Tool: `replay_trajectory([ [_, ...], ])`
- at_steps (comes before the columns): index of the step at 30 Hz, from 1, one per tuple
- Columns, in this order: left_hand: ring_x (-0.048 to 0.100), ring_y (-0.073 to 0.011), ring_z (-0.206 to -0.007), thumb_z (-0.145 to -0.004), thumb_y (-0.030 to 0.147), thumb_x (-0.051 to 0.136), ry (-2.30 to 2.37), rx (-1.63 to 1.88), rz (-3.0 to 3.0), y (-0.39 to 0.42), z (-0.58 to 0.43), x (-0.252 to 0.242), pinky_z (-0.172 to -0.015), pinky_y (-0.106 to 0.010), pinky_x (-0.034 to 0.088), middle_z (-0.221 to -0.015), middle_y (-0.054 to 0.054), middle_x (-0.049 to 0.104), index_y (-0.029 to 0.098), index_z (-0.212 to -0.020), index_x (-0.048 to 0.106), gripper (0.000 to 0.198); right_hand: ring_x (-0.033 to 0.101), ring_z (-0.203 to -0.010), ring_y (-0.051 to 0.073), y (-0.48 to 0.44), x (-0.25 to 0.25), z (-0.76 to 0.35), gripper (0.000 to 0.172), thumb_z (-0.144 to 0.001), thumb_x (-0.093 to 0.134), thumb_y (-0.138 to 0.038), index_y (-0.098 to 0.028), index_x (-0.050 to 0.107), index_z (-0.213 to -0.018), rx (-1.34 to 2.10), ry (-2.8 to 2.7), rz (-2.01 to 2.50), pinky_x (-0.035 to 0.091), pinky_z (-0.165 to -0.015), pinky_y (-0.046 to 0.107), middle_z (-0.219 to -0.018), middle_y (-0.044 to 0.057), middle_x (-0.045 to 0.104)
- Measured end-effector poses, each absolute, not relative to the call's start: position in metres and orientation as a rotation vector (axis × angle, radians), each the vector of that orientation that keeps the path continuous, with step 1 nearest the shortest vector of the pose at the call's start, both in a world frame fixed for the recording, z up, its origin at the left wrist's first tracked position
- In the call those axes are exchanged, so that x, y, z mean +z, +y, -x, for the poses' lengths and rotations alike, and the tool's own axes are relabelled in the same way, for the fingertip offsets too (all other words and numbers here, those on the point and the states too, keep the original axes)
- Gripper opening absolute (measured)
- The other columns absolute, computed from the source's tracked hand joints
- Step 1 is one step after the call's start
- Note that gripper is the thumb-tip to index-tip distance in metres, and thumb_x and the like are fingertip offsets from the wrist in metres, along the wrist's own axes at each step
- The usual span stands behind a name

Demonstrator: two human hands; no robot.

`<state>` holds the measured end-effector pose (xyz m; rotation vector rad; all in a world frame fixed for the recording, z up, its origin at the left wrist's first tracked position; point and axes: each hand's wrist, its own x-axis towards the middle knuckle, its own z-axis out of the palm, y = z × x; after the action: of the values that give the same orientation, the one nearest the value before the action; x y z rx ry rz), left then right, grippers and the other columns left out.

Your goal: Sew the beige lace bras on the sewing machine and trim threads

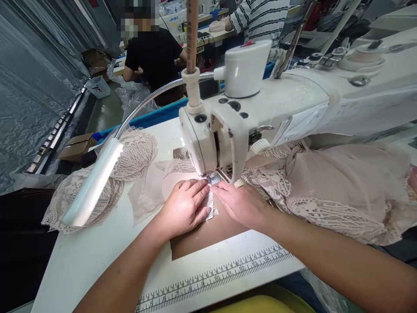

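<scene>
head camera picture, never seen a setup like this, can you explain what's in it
It is one picture, from a camera worn on a person's head, looking forward and down. The big white sewing machine stands over a table with a printed ruler. The left hand rests on a lace strip near the needle end; the right hand lies opposite, and I can't tell whether it holds anything. Lace pieces lie at the left, partly behind a lamp; sheer fabric bunches at the right.
</scene>
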<state>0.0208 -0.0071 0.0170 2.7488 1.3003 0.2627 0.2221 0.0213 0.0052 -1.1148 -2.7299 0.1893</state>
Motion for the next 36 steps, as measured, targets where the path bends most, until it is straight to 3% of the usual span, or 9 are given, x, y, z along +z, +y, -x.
replay_trajectory([
  [6, 0.050, -0.0324, -0.111, -0.087, 0.045, 0.048, 1.323, 0.264, -2.711, -0.005, -0.017, 0.013, -0.093, -0.049, 0.041, -0.130, -0.017, 0.054, 0.012, -0.128, 0.052, 0.052, 0.051, -0.066, 0.016, 0.022, 0.006, -0.222, 0.032, -0.086, 0.045, -0.015, -0.020, 0.064, -0.110, 0.202, -2.728, 1.174, 0.031, -0.054, 0.028, -0.086, 0.007, 0.064],
  [12, 0.052, -0.0287, -0.108, -0.086, 0.040, 0.053, 1.255, 0.386, -2.645, -0.009, -0.012, 0.021, -0.094, -0.045, 0.043, -0.126, -0.016, 0.054, 0.014, -0.121, 0.056, 0.045, 0.049, -0.065, 0.014, 0.022, 0.006, -0.228, 0.029, -0.086, 0.044, -0.014, -0.020, 0.068, -0.103, 0.285, -2.656, 1.081, 0.033, -0.058, 0.025, -0.082, 0.004, 0.064],
  [15, 0.056, -0.0237, -0.097, -0.087, 0.036, 0.053, 1.239, 0.436, -2.581, -0.015, -0.015, 0.025, -0.084, -0.038, 0.048, -0.113, -0.014, 0.060, 0.015, -0.117, 0.058, 0.037, 0.049, -0.066, 0.013, 0.021, 0.004, -0.232, 0.027, -0.086, 0.046, -0.013, -0.020, 0.068, -0.100, 0.316, -2.627, 0.946, 0.033, -0.057, 0.024, -0.081, 0.002, 0.064],
  [18, 0.058, -0.0179, -0.076, -0.090, 0.031, 0.048, 1.327, 0.414, -2.557, -0.018, -0.021, 0.023, -0.066, -0.030, 0.048, -0.086, -0.009, 0.062, 0.016, -0.095, 0.063, 0.022, 0.047, -0.067, 0.012, 0.021, 0.001, -0.234, 0.026, -0.085, 0.048, -0.013, -0.021, 0.068, -0.099, 0.323, -2.632, 0.812, 0.031, -0.056, 0.024, -0.082, 0.002, 0.063],
  [21, 0.054, -0.0150, -0.063, -0.093, 0.025, 0.042, 1.408, 0.408, -2.549, -0.018, -0.026, 0.018, -0.058, -0.027, 0.044, -0.070, -0.004, 0.058, 0.016, -0.077, 0.060, 0.025, 0.044, -0.065, 0.012, 0.021, -0.002, -0.235, 0.025, -0.083, 0.048, -0.010, -0.020, 0.068, -0.094, 0.276, -2.677, 0.736, 0.027, -0.054, 0.025, -0.078, 0.002, 0.059],
  [31, 0.047, -0.0108, -0.061, -0.094, 0.030, 0.038, 1.303, 0.549, -1.906, -0.010, -0.009, 0.025, -0.058, -0.022, 0.040, -0.068, 0.001, 0.051, 0.017, -0.076, 0.048, 0.025, 0.043, -0.067, 0.013, 0.023, -0.006, -0.236, 0.023, -0.081, 0.048, -0.008, -0.019, 0.067, -0.088, 0.246, -2.675, 0.689, 0.026, -0.055, 0.026, -0.076, 0.003, 0.057],
  [36, 0.053, -0.0128, -0.067, -0.092, 0.030, 0.044, 1.265, 0.442, -2.082, -0.011, -0.011, 0.025, -0.065, -0.025, 0.043, -0.073, -0.001, 0.059, 0.017, -0.078, 0.055, 0.022, 0.045, -0.072, 0.015, 0.020, -0.003, -0.236, 0.026, -0.084, 0.046, -0.011, -0.018, 0.066, -0.099, 0.265, -2.737, 0.634, 0.031, -0.060, 0.026, -0.078, 0.004, 0.057],
])
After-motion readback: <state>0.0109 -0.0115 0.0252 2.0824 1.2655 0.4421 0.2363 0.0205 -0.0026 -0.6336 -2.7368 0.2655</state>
